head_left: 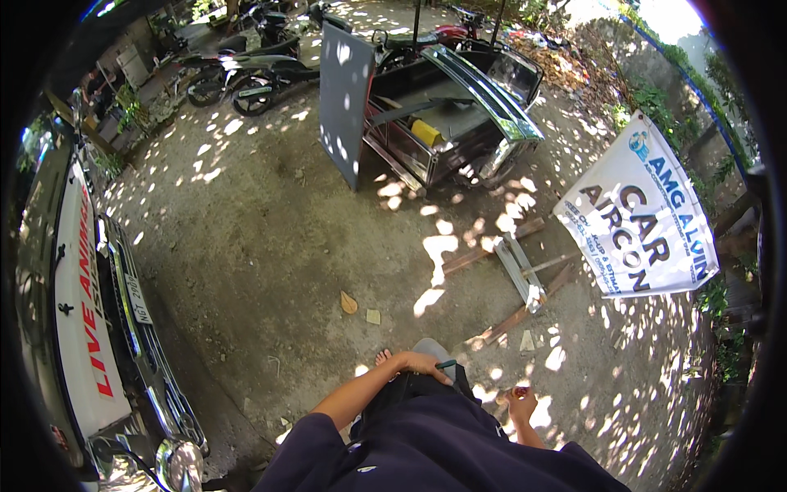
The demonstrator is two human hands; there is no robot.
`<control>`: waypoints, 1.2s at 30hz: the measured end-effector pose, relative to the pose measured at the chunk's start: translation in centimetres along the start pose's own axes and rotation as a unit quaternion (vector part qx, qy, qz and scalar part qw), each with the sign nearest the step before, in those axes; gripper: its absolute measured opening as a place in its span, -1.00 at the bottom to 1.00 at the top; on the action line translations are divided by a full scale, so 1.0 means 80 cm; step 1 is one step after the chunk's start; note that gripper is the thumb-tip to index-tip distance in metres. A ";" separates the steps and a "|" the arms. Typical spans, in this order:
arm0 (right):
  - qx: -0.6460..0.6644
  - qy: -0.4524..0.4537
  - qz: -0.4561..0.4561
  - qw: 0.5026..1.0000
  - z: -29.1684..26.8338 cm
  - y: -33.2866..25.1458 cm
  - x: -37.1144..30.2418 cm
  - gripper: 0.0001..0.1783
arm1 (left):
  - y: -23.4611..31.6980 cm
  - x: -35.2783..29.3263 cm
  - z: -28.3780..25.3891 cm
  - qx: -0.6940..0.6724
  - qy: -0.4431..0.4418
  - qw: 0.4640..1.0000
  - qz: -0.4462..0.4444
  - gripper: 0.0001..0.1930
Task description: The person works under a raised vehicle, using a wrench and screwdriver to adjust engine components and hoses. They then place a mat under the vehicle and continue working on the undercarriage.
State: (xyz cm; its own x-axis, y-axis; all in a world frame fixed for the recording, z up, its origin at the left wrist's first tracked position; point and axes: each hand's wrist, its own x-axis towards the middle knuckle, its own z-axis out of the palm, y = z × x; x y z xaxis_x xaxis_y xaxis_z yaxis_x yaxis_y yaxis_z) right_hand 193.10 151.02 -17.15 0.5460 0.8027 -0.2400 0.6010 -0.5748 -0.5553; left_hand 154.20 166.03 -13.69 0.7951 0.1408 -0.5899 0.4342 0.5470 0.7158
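My left hand (424,366) is in front of my waist, its fingers curled against a grey rounded thing (429,349) that looks like a cap. A small dark green strip (446,363) shows at its fingertips; whether it belongs to the grey thing, I cannot tell. Lower right, my right hand (521,403) hangs beside my body with the fingers bent inward. Something small and reddish-brown shows between those fingers, too small to name. Bare toes (383,356) stick out left of my left hand.
A vehicle front (90,328) stands close on the left. Ahead is a metal sidecar (426,131) with a dark panel (344,102); motorcycles (262,78) are parked behind. A metal frame (520,272) and wooden pieces (525,316) lie front right, near a hanging white banner (643,217).
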 end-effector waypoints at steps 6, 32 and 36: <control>-0.098 -0.073 -0.011 0.992 0.044 -0.064 0.024 -0.50 | -0.053 -0.133 -0.084 0.107 0.105 0.984 0.091 -0.53; 0.108 -0.311 -0.479 0.814 0.557 -1.104 0.203 -0.46 | -0.206 -0.467 -0.343 -0.449 0.482 0.743 0.120 -0.68; 0.110 -0.343 -0.546 0.756 0.589 -1.191 0.133 -0.43 | -0.233 -0.524 -0.456 -0.392 0.497 0.766 0.115 -0.66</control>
State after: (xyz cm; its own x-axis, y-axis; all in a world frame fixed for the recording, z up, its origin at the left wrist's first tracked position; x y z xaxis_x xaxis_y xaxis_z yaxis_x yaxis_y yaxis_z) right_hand 114.18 221.82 -4.35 -0.6833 0.7159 0.1432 0.3207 0.4706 -0.8220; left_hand 97.31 180.00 -15.92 -0.0709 0.6527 -0.7543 -0.3666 0.6862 0.6283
